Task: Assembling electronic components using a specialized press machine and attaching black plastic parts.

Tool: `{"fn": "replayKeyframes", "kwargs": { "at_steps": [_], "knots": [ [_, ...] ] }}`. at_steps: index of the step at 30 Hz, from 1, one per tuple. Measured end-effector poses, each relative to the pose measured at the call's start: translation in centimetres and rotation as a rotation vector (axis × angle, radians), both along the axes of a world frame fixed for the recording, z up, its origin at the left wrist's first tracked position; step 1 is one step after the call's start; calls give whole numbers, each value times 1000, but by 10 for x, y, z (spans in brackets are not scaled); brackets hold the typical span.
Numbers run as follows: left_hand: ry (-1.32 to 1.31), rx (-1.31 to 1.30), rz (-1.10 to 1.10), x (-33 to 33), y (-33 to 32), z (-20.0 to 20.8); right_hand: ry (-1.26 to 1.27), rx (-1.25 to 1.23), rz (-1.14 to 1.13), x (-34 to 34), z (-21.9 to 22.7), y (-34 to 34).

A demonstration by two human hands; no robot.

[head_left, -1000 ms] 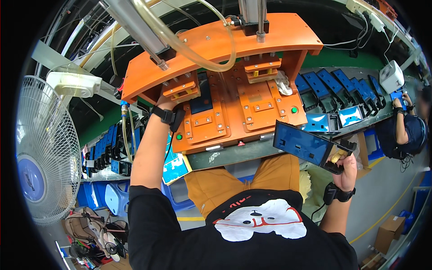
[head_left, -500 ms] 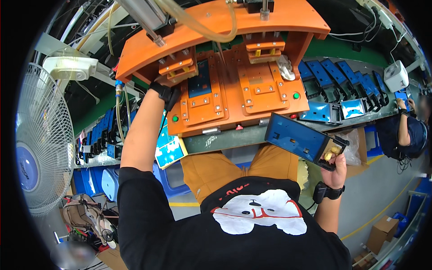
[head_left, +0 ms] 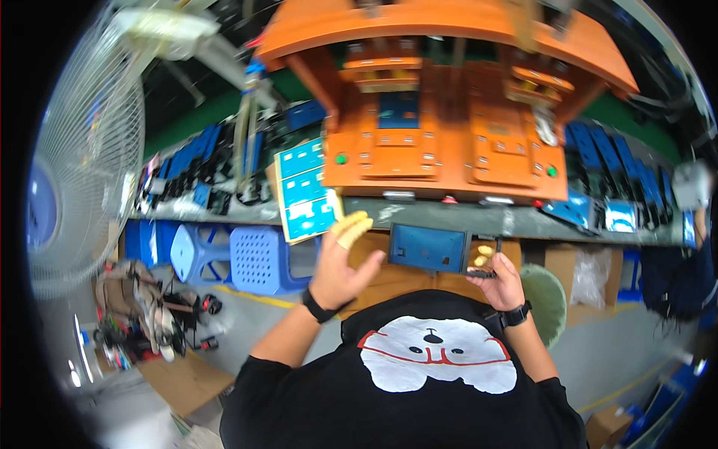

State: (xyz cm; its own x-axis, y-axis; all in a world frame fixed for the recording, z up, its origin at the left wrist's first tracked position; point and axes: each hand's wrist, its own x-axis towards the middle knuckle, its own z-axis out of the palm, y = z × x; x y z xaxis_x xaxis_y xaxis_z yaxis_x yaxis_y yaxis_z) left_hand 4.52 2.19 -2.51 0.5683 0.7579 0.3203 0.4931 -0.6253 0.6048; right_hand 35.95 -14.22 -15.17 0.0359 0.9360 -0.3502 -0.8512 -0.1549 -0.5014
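My right hand (head_left: 499, 278) grips the right end of a flat dark blue rectangular panel (head_left: 428, 248), held level in front of my waist, just below the bench edge. My left hand (head_left: 340, 264) is raised with its fingers spread, yellow cots on the fingertips, a short way left of the panel and not touching it. It holds nothing. Above both hands stands the orange press fixture (head_left: 449, 153) with two nests; a dark blue part (head_left: 398, 114) lies in the left nest.
A stack of light blue printed sheets (head_left: 305, 191) leans at the fixture's left. Rows of blue panels (head_left: 624, 194) fill the bench to the right and left. A large fan (head_left: 75, 157) stands at my left, blue plastic stools (head_left: 258, 258) under the bench.
My left hand has come off the fixture and dropped toward the panel. My right hand has brought the panel in from the right to in front of my waist. My head has turned left.
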Motion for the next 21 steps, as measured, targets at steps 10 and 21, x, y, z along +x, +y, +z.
{"fn": "replayKeyframes", "kwargs": {
  "at_steps": [10,21],
  "knots": [
    [-1252,-1387,437,-80,-83,-55,-900,761,468,-110,62,96],
    [-1278,-1045,331,-165,-18,-37,-1108,939,581,-206,66,141]
  ]
}}
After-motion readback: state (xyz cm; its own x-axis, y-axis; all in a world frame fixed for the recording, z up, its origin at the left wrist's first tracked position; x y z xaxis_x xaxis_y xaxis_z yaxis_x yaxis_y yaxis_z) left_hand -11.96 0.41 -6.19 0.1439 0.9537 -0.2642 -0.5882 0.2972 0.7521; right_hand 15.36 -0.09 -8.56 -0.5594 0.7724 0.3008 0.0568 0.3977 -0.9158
